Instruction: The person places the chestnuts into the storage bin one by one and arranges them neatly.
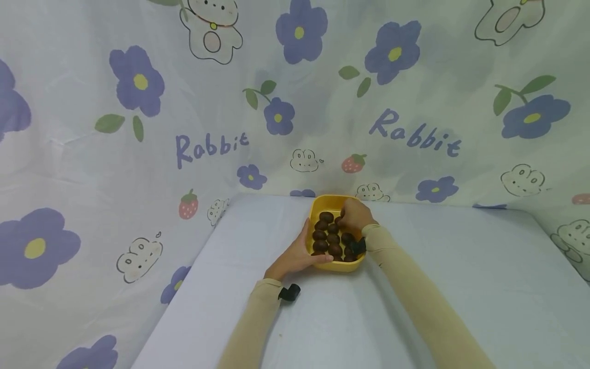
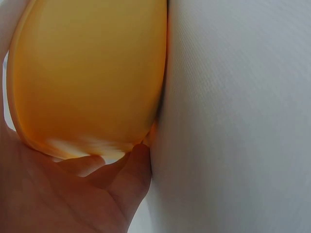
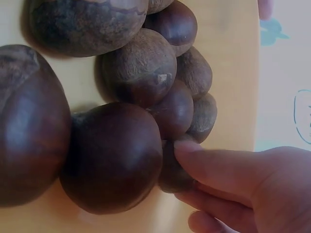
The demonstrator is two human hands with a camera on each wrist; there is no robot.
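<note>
A yellow plastic box [image 1: 340,266] stands toward the far side of the table, with brown chestnuts [image 1: 320,246] lying in rough rows inside. My left hand [image 1: 295,254] grips its near left corner, thumb across the near rim and fingers along the left wall. From the left wrist, the yellow wall [image 2: 92,73] is seen close up, with fingertips [image 2: 141,155] curled against its lower edge. Reaching into the right half of the box, my right hand [image 1: 356,214] pinches a chestnut [image 3: 175,170] between thumb and fingers. Larger chestnuts [image 3: 114,158] sit close beside it.
White cloth covers the table [image 1: 461,277] on both sides of the box. A patterned curtain [image 1: 322,118] with flowers and rabbits hangs right behind the box and along the left. Each wrist carries a small black camera [image 1: 289,293].
</note>
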